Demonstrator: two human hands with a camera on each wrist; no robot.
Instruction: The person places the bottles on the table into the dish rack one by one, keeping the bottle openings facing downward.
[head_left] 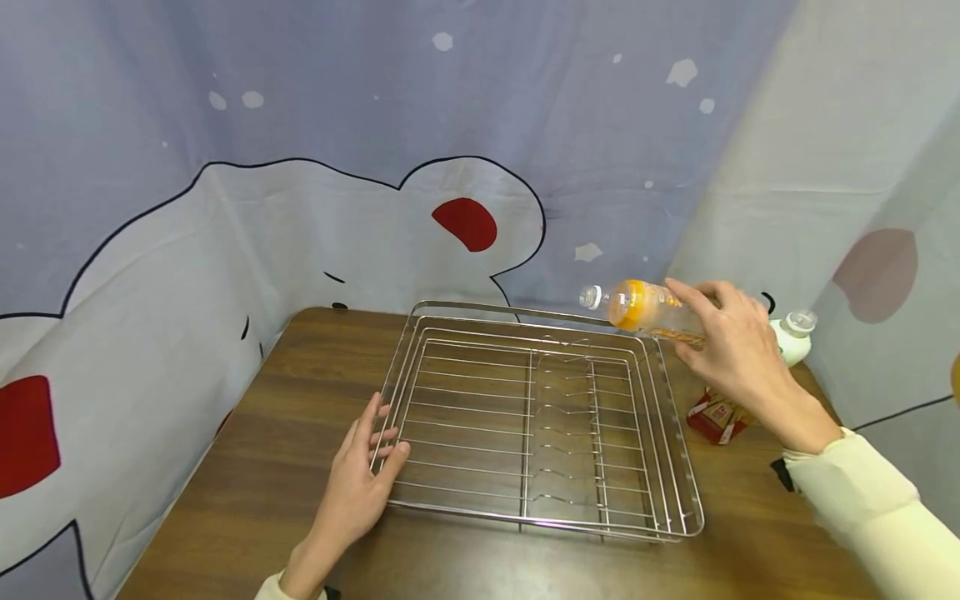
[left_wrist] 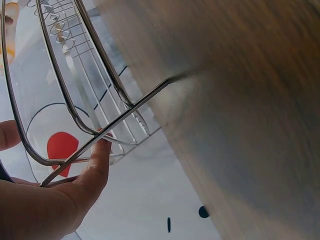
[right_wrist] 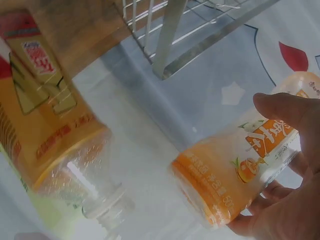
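A clear plastic drink bottle (head_left: 652, 308) with orange print lies nearly level above the back right of a metal wire rack (head_left: 540, 524). My right hand (head_left: 738, 333) grips it round the base end, its uncapped white-ringed neck facing left. In the right wrist view the bottle (right_wrist: 250, 155) looks drained, with thumb and fingers on opposite sides. The rack sits on the wooden table. At its left side, my left hand (head_left: 356, 483) holds the frame, with fingers curled around the rails (left_wrist: 65, 165) in the left wrist view.
Right of the rack, a bottle with an orange and red label (right_wrist: 50, 100) stands on the table (head_left: 255, 467), partly hidden by my right arm. Behind it is a white bottle with a clear neck (head_left: 793, 337). A printed curtain (head_left: 360, 83) hangs along the table's back and sides.
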